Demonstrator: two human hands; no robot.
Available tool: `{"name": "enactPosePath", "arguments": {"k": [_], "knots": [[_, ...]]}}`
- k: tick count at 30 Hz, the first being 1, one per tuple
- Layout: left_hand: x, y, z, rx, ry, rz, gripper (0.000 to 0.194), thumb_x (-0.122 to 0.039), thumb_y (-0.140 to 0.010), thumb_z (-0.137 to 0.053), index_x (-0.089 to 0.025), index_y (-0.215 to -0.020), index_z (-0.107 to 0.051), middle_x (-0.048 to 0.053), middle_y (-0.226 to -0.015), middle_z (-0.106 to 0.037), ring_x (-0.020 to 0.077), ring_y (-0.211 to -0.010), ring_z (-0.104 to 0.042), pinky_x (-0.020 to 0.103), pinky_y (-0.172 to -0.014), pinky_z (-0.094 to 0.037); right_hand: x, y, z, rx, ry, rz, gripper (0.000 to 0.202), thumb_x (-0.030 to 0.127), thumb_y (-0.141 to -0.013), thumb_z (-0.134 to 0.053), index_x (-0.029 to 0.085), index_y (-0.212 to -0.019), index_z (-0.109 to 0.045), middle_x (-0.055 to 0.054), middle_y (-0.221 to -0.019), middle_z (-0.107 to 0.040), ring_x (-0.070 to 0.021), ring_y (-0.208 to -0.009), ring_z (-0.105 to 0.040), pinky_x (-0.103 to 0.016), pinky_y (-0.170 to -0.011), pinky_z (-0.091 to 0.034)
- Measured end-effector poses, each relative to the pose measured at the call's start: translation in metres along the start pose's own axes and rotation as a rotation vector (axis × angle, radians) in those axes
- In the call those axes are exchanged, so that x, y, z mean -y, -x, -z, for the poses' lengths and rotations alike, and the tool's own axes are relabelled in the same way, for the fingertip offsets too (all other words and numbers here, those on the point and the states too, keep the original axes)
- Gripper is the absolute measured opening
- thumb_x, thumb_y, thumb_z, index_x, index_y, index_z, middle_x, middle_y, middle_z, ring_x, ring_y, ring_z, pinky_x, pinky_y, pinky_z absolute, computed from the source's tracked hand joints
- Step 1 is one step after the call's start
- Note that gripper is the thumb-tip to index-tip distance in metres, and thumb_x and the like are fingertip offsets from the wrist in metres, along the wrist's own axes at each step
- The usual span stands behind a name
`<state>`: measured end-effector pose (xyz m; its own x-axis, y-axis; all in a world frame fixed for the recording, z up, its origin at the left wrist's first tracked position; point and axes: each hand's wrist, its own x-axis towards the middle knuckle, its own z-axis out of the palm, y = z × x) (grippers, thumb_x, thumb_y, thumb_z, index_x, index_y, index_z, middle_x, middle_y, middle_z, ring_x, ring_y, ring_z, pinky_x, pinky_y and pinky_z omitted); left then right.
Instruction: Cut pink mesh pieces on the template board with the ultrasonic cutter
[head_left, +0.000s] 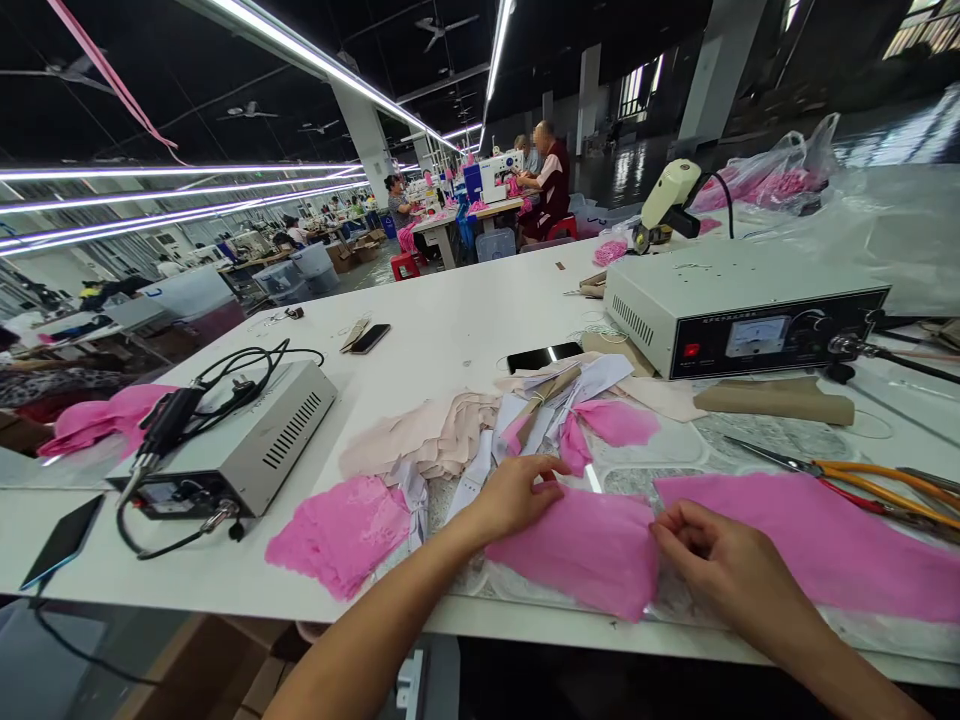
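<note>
A: Where is the pink cloth (581, 550)?
B: It is flat near the front edge of the table (442, 320), between the two hands.

A: What is the left hand (521, 495) doing?
B: It touches the top left corner of the pink cloth. The fingers are bent. I can't tell if they pinch it or just rest there.

A: And the right hand (709, 540)?
B: Its thumb and finger are together, pinching the right edge of the same cloth.

A: What is just beside the right hand?
B: A bigger pink piece (817, 540). It goes off to the right, and scissors (844, 466) with orange handles are near its top edge.

A: What is by the left arm?
B: A bumpy pink pile (337, 535). A pale pile (427, 435) of thin cloth lies behind it.

A: What is past the hands?
B: White strips (607, 372) in a messy heap, with a black phone (544, 357) just behind.

A: Are there big boxes?
B: Yes, two. A gray box (262, 440) with a curly black cord on top is on the left. A wide machine (750, 300) with a dial and a red button is at the back right.
</note>
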<state>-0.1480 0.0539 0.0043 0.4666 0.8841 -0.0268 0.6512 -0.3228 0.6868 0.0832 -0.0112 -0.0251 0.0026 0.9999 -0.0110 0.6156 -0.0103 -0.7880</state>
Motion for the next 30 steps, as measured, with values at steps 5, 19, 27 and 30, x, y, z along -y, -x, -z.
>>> {"name": "enactPosePath", "arguments": {"k": [5, 19, 27, 30], "knots": [[0.011, 0.001, -0.015, -0.048, -0.225, -0.050, 0.033, -0.013, -0.090, -0.045, -0.021, -0.118, -0.061, 0.007, -0.110, -0.065, 0.0205, -0.096, -0.064, 0.036, -0.087, -0.050, -0.014, -0.016, -0.007, -0.001, 0.121, -0.051, 0.029, 0.050, -0.074, -0.044, 0.024, -0.063, -0.052, 0.002, -0.051, -0.056, -0.0167, -0.050, -0.050, -0.027, -0.049, -0.038], [0.006, 0.017, -0.005, 0.086, -0.484, -0.426, 0.033, -0.019, -0.094, -0.042, -0.022, -0.120, -0.062, 0.011, -0.136, -0.056, 0.0250, -0.126, -0.052, 0.040, -0.104, -0.043, -0.016, -0.025, 0.003, -0.009, 0.306, -0.086, 0.038, 0.055, -0.080, -0.039, 0.025, -0.064, -0.056, -0.001, -0.060, -0.065, -0.0209, -0.057, -0.058, -0.030, -0.051, -0.035], [0.018, 0.034, -0.013, 0.257, -0.604, -0.493, 0.043, -0.024, -0.098, -0.038, -0.026, -0.140, -0.045, 0.012, -0.149, -0.041, 0.0299, -0.140, -0.035, 0.051, -0.114, -0.026, -0.013, -0.042, -0.001, -0.015, 0.353, -0.014, 0.022, 0.038, -0.079, -0.049, 0.024, -0.064, -0.057, 0.000, -0.057, -0.064, -0.0186, -0.055, -0.059, -0.026, -0.046, -0.032], [0.020, 0.035, -0.014, 0.282, -0.612, -0.475, 0.045, -0.025, -0.098, -0.038, -0.027, -0.144, -0.039, 0.011, -0.152, -0.037, 0.0287, -0.143, -0.029, 0.049, -0.116, -0.023, -0.016, -0.041, 0.002, -0.011, 0.368, -0.015, 0.020, 0.037, -0.080, -0.044, 0.024, -0.070, -0.056, 0.000, -0.060, -0.065, -0.0194, -0.057, -0.060, -0.026, -0.046, -0.034]]}}
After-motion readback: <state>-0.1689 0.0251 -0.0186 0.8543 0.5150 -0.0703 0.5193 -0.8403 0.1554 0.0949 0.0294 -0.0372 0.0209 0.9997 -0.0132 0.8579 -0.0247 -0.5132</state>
